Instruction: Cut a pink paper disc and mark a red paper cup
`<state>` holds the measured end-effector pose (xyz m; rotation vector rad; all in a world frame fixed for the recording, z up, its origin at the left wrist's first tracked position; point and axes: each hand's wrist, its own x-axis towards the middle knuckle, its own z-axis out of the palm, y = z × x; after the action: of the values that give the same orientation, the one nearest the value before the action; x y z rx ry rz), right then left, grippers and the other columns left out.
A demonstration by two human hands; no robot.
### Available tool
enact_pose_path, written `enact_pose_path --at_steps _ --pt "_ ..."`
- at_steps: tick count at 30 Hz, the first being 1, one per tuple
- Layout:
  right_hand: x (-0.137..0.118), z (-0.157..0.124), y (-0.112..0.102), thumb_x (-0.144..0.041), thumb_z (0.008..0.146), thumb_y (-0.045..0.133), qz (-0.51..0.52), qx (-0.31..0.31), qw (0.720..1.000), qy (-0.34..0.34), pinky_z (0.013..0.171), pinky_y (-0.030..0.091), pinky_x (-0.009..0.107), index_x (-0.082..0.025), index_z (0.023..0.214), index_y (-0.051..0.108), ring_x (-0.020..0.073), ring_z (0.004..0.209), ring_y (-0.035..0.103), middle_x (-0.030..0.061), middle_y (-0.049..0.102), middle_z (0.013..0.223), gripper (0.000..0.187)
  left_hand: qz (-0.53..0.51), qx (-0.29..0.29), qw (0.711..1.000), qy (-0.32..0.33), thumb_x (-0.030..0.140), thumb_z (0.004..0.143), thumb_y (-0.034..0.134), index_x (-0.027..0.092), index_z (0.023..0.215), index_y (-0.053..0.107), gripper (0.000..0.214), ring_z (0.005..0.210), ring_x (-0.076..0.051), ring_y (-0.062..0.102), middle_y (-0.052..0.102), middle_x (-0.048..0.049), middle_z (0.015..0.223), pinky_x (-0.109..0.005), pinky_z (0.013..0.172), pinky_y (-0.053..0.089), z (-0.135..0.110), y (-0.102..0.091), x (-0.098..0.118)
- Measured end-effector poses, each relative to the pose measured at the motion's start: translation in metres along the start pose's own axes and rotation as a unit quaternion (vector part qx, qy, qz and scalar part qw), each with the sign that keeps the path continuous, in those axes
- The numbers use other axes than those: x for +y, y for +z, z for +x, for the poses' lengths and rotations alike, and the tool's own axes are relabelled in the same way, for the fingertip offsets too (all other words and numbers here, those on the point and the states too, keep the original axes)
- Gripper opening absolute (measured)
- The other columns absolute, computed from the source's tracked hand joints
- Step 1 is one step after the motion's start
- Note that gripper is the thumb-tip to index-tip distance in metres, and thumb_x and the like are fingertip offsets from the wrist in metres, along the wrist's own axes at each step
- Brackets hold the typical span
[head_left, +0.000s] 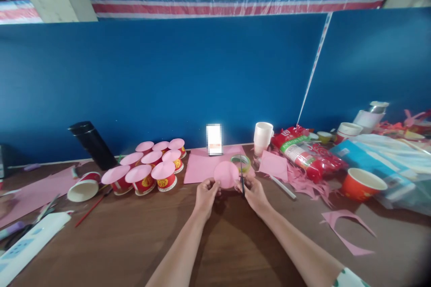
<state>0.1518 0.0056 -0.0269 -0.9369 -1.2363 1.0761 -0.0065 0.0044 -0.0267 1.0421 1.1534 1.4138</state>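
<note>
One round pink paper disc [226,174] is held up over the table [128,242], toward the far edge. The left hand [206,196] pinches its lower left rim; the right hand [256,193] grips dark scissors [242,183], blades upward, just beside it. Behind lie a pink sheet [198,167] and green tape roll [248,162]. Nine disc-topped cups [163,170] stand left, near the far edge; right, nearer the viewer, lies a pink scrap [332,219].

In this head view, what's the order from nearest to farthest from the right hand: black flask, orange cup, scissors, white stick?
1. Scissors: held in the right hand.
2. White stick: just to its right.
3. Orange cup: farther right.
4. Black flask: far left.
</note>
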Motion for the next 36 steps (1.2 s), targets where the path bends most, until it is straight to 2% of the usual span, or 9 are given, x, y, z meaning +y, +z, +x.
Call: enact_pose_path --at_steps 6,12,18,23,27,30,36 --pt "-0.012 -0.003 0.001 -0.042 0.062 0.072 -0.031 -0.01 0.999 -0.003 0.05 0.04 0.023 -0.013 0.082 0.061 0.0121 0.054 0.05 -0.0005 0.055 0.061 0.037 -0.011 0.012 1.0 0.003 0.035 0.063 0.068 0.013 0.07 0.061 0.024 0.045 -0.007 0.05 0.055 0.003 0.051 -0.018 0.046 0.04 -0.004 0.002 0.004" --pt "-0.011 -0.004 0.001 -0.04 0.066 0.069 -0.035 -0.02 0.999 0.0 0.055 0.041 0.024 -0.012 0.094 0.06 0.0131 0.06 0.051 0.0016 0.058 0.068 0.041 -0.069 0.035 0.997 -0.009 0.033 0.059 0.071 0.013 0.073 0.062 0.026 0.047 -0.007 0.052 0.056 0.003 0.054 -0.019 0.048 0.044 -0.004 0.002 0.01" --pt "-0.015 -0.008 -0.005 -0.034 0.068 0.069 -0.057 -0.086 0.995 0.015 0.06 0.041 0.023 -0.014 0.102 0.059 0.0129 0.067 0.05 -0.0002 0.056 0.075 0.041 -0.148 0.085 0.985 -0.035 0.029 0.055 0.074 0.012 0.073 0.062 0.027 0.049 -0.006 0.053 0.056 0.0028 0.054 -0.017 0.049 0.044 0.001 -0.007 0.019" --pt "-0.019 -0.012 -0.007 -0.034 0.072 0.066 -0.1 -0.156 0.983 0.014 0.054 0.039 0.021 -0.014 0.094 0.061 0.0102 0.06 0.046 -0.0026 0.05 0.067 0.03 -0.194 0.122 0.972 -0.041 0.025 0.052 0.076 0.011 0.07 0.062 0.026 0.053 -0.007 0.055 0.058 0.0012 0.059 -0.017 0.05 0.046 0.005 -0.013 0.023" --pt "-0.021 -0.017 -0.003 -0.037 0.072 0.065 -0.124 -0.179 0.975 0.042 0.051 0.039 0.02 -0.012 0.1 0.061 0.01 0.057 0.047 -0.0017 0.053 0.064 0.037 -0.222 0.131 0.965 -0.042 0.023 0.053 0.076 0.011 0.07 0.062 0.026 0.052 -0.006 0.056 0.059 0.0007 0.06 -0.017 0.05 0.046 0.005 -0.015 0.026" --pt "-0.022 -0.019 -0.001 -0.039 0.074 0.062 -0.124 -0.209 0.968 0.067 0.047 0.037 0.019 -0.012 0.098 0.063 0.0095 0.053 0.047 -0.0009 0.054 0.062 0.036 -0.239 0.132 0.961 -0.041 0.023 0.054 0.076 0.012 0.07 0.061 0.025 0.052 -0.006 0.055 0.059 0.0014 0.059 -0.016 0.05 0.047 0.004 -0.016 0.029" --pt "-0.02 -0.021 -0.001 -0.037 0.072 0.064 -0.113 -0.223 0.966 0.069 0.048 0.039 0.019 -0.015 0.095 0.064 0.0093 0.052 0.048 -0.0018 0.055 0.061 0.032 -0.263 0.147 0.953 -0.027 0.021 0.056 0.075 0.012 0.069 0.058 0.023 0.05 -0.005 0.054 0.055 0.0027 0.056 -0.014 0.048 0.046 0.007 -0.02 0.032"
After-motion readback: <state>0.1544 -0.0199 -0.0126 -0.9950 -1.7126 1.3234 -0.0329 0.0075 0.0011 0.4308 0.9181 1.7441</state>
